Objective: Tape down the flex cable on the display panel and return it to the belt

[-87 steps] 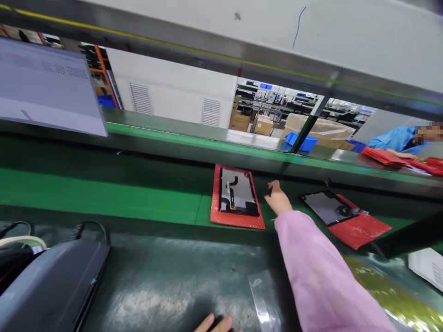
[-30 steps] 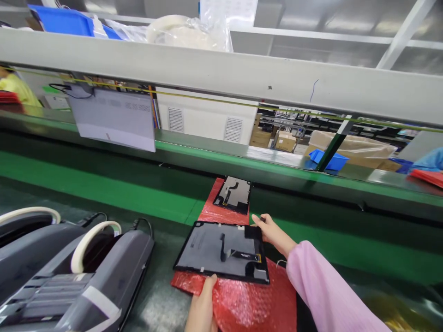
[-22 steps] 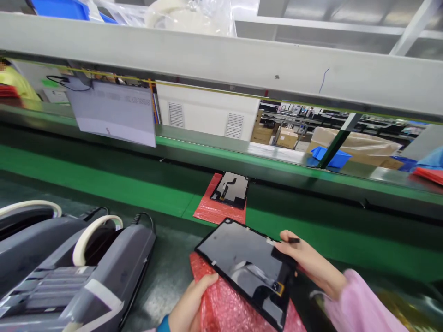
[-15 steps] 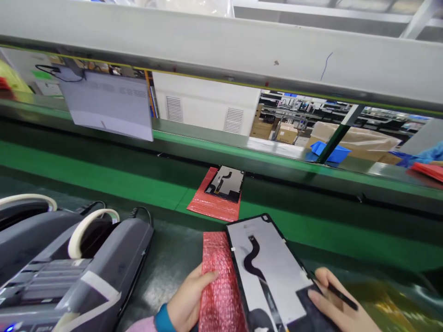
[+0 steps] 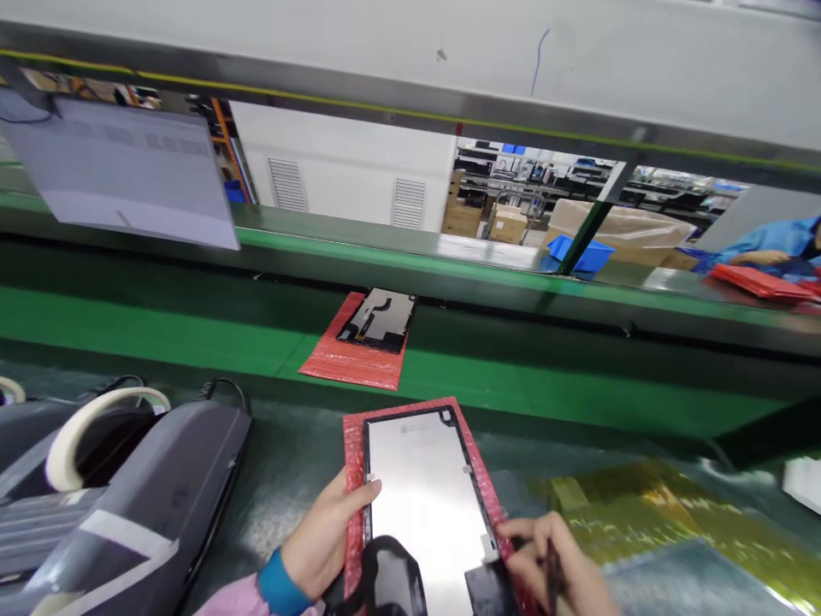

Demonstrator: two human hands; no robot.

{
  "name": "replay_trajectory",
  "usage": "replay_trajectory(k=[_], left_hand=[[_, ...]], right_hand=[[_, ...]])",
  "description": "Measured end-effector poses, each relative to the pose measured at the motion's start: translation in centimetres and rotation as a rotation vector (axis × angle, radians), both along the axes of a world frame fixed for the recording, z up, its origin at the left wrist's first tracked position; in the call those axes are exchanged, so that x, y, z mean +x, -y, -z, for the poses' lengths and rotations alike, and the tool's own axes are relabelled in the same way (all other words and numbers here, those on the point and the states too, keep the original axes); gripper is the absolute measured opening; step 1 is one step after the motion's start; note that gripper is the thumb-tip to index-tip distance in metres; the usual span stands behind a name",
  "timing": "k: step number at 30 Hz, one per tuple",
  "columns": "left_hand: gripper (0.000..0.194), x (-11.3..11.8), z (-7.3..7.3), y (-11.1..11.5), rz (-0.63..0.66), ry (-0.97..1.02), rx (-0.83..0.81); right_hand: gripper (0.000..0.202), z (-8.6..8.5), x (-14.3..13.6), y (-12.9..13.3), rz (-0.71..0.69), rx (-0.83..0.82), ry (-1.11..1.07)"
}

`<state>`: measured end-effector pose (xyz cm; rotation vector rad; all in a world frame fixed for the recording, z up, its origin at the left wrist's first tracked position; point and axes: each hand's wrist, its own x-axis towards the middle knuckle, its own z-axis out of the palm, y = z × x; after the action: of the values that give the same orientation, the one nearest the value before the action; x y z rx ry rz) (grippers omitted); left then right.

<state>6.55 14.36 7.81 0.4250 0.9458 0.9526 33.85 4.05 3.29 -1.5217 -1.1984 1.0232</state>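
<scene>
A display panel (image 5: pixel 416 479), silvery on its back with a black border and dark flex cable, lies on a red bubble-wrap bag (image 5: pixel 352 436). My left hand (image 5: pixel 321 539) grips the left edge of both, thumb on the panel's border. At the right edge my right hand (image 5: pixel 552 565) pinches the bag, with a thin dark tool (image 5: pixel 552 573) also held in its fingers; I cannot tell its exact kind. The lower end of panel and bag runs out of view. Farther back, a second panel (image 5: pixel 391 316) rests on another red bubble-wrap bag (image 5: pixel 346 364) on the green strip.
Grey tape dispensers (image 5: pixel 186 462) stand at the left. Yellow transparent film (image 5: pixel 641 505) covers the bench at right. A green ledge (image 5: pixel 359 244) crosses behind, with a pale monitor back (image 5: pixel 141 171) above. Red bags (image 5: pixel 763 282) lie near another person's blue sleeve (image 5: pixel 763 244).
The panel, earlier tilted beside the bag in my right hand, now lies on top of the bag. My right hand has moved to the bag's edge. The view has shifted right.
</scene>
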Motion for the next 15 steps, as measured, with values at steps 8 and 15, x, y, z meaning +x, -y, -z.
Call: replay_trajectory(k=[8,15], left_hand=[[0.084,0.6,3.2,1.6,-0.108,-0.585,0.539],[0.051,-1.1,1.7,3.5,-0.112,-0.944,0.928]], right_hand=[[0.049,-0.3,5.9,1.3,0.304,0.055,-0.013],[0.035,1.0,7.1,1.9,0.245,-0.038,0.102]])
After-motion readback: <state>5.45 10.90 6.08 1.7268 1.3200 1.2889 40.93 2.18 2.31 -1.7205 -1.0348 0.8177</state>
